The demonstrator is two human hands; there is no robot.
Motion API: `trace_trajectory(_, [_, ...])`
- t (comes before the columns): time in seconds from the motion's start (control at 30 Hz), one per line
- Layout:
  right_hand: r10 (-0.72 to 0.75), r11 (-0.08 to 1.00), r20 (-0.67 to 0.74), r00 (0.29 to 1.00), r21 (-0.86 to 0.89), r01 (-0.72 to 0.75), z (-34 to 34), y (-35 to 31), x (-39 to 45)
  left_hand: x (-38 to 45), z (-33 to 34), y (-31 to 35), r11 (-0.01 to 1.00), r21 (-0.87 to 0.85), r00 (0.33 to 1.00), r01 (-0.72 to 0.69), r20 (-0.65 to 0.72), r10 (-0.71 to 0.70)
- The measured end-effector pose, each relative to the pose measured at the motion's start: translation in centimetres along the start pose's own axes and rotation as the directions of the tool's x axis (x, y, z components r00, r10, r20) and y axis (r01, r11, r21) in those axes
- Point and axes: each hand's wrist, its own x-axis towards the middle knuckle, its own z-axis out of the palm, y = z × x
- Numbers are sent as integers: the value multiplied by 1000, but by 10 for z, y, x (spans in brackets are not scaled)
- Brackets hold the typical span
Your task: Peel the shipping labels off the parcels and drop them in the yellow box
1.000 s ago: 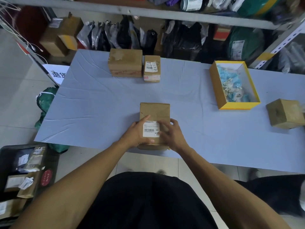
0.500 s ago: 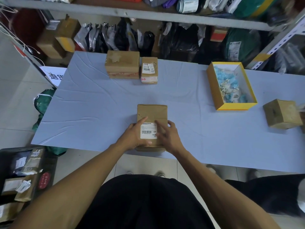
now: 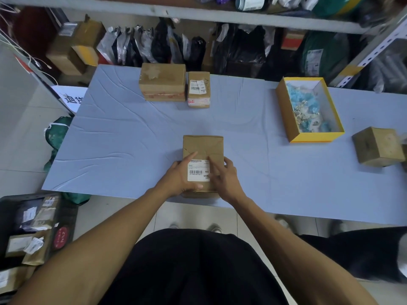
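Note:
A brown cardboard parcel (image 3: 202, 148) lies at the table's near edge with a white shipping label (image 3: 197, 170) on its top. My left hand (image 3: 178, 177) grips the parcel's left side, thumb under the label. My right hand (image 3: 224, 175) rests on the label's right edge, its fingers covering that side. The yellow box (image 3: 286, 115) stands at the right, open, with blue and white scraps inside. At the back stand a plain parcel (image 3: 163, 81) and a smaller parcel (image 3: 199, 90) that bears a label.
Another brown parcel (image 3: 377, 146) sits at the far right of the blue-grey table (image 3: 121, 133). Shelving with bags and boxes lines the back. A black crate (image 3: 28, 227) of parcels stands on the floor at the left.
My right fingers have slid further onto the label's right edge. The parcel stays in place under both hands.

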Motion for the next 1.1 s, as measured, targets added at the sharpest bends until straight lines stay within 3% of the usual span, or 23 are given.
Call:
trace_trajectory(0.7, [87,996,37,996,-41,-85,-9,-20,1,0,3,-1,1000,-12,1000,-10,7,10])
trace_trajectory(1.0, [155,979,116,981,-151,-137,-14,-35,8,0,0,-2,1000,16,1000,-5,1,5])
trace_trajectory(1.1, [153,988,139,978,-52,-147,-16,-31,3,0,0,-2,1000,15,1000,-1,6,0])
